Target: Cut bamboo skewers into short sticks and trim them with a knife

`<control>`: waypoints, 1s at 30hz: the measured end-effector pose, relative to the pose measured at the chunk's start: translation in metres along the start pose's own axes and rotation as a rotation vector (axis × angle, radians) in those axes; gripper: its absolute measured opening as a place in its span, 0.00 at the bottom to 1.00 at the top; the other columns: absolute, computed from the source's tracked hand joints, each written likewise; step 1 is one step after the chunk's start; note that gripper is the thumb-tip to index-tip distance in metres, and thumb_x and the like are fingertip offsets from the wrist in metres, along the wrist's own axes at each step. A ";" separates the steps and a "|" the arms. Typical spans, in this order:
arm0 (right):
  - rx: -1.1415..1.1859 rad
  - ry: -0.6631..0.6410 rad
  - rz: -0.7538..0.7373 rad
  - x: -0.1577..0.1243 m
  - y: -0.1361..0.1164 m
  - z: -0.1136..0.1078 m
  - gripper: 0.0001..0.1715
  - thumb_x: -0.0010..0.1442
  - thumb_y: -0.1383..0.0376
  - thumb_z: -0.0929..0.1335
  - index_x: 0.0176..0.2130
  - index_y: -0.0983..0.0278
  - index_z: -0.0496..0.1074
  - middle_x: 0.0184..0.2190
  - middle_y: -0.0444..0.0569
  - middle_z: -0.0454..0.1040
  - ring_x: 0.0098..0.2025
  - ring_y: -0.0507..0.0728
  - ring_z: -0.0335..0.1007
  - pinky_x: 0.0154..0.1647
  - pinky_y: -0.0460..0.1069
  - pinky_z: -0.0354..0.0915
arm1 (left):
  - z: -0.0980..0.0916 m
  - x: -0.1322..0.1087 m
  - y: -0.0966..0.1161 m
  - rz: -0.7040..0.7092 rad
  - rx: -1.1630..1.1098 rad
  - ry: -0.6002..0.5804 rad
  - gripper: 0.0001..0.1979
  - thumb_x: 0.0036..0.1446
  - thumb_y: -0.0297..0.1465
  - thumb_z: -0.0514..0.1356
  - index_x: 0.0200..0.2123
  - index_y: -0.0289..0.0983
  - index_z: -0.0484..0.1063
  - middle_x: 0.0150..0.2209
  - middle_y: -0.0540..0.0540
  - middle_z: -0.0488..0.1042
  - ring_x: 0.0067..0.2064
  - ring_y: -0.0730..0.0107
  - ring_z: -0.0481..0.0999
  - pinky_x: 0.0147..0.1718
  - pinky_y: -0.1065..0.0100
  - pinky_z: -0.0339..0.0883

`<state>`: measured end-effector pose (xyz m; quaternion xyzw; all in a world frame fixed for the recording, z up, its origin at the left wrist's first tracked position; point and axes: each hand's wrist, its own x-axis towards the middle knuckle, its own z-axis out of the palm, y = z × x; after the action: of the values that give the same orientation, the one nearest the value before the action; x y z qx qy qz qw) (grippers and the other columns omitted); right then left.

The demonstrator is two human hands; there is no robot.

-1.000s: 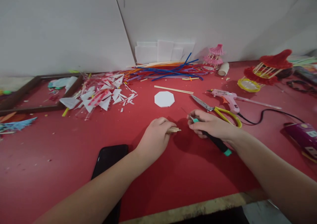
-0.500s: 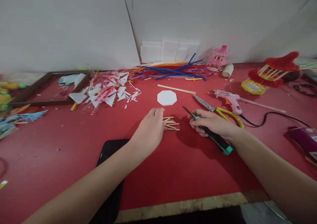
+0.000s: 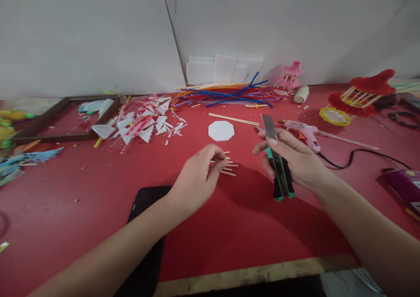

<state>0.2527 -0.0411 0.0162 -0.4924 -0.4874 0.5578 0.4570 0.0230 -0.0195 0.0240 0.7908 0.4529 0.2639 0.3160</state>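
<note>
A glue gun point(image 3: 307, 135), pipe cleaners point(image 3: 226, 95), white scraps point(image 3: 144, 133) and a small pagoda point(image 3: 370, 86) are cluttering the red tabletop point(image 3: 236, 235), marking a craft workspace.

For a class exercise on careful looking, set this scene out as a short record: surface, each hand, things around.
Surface: red table
Left hand: at short sticks; grip unclear
Right hand: holding cutter, blade exposed
Beyond hands: white octagon, long sticks
Right side: glue gun
Near left forearm: phone, partly hidden
</note>
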 end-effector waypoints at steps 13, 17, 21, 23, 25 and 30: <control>-1.113 0.012 -0.602 -0.015 0.015 0.033 0.18 0.64 0.51 0.62 0.34 0.62 0.65 0.27 0.48 0.70 0.30 0.55 0.66 0.29 0.47 0.58 | 0.028 -0.004 -0.012 -0.105 -0.626 -0.119 0.07 0.62 0.34 0.55 0.34 0.37 0.64 0.31 0.50 0.67 0.32 0.74 0.65 0.32 0.70 0.62; -1.114 0.122 -0.530 -0.015 0.018 0.034 0.18 0.63 0.49 0.62 0.36 0.61 0.66 0.27 0.47 0.70 0.30 0.54 0.67 0.29 0.46 0.58 | 0.025 -0.007 -0.009 -0.094 -0.709 -0.159 0.05 0.62 0.32 0.54 0.33 0.36 0.64 0.33 0.48 0.69 0.34 0.72 0.69 0.35 0.69 0.64; -1.146 0.193 -0.430 -0.020 0.018 0.037 0.17 0.63 0.51 0.63 0.42 0.61 0.63 0.32 0.49 0.73 0.32 0.57 0.70 0.31 0.48 0.61 | 0.024 -0.007 -0.013 -0.086 -0.624 -0.144 0.08 0.66 0.35 0.50 0.36 0.38 0.62 0.31 0.49 0.70 0.33 0.73 0.69 0.33 0.69 0.62; -1.198 0.266 -0.348 -0.021 0.020 0.036 0.17 0.62 0.54 0.63 0.46 0.62 0.61 0.35 0.53 0.73 0.34 0.60 0.71 0.31 0.50 0.62 | 0.023 -0.007 -0.015 -0.078 -0.556 -0.137 0.08 0.67 0.35 0.47 0.37 0.39 0.61 0.29 0.51 0.70 0.31 0.73 0.68 0.34 0.69 0.61; -1.282 0.303 -0.288 -0.019 0.024 0.031 0.17 0.60 0.61 0.62 0.48 0.64 0.59 0.38 0.56 0.73 0.37 0.63 0.72 0.32 0.52 0.63 | 0.022 -0.008 -0.015 -0.065 -0.490 -0.129 0.09 0.68 0.34 0.46 0.36 0.39 0.60 0.26 0.52 0.69 0.30 0.73 0.67 0.34 0.68 0.61; -1.551 0.267 -0.318 -0.009 0.034 0.018 0.08 0.58 0.69 0.60 0.39 0.65 0.64 0.35 0.57 0.70 0.37 0.65 0.69 0.39 0.57 0.63 | 0.020 -0.011 -0.012 -0.016 -0.274 -0.138 0.12 0.68 0.33 0.45 0.33 0.38 0.61 0.25 0.52 0.71 0.27 0.72 0.68 0.31 0.68 0.60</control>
<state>0.2346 -0.0555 -0.0164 -0.6568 -0.7418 -0.0751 0.1130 0.0255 -0.0300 0.0011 0.7528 0.3963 0.2656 0.4535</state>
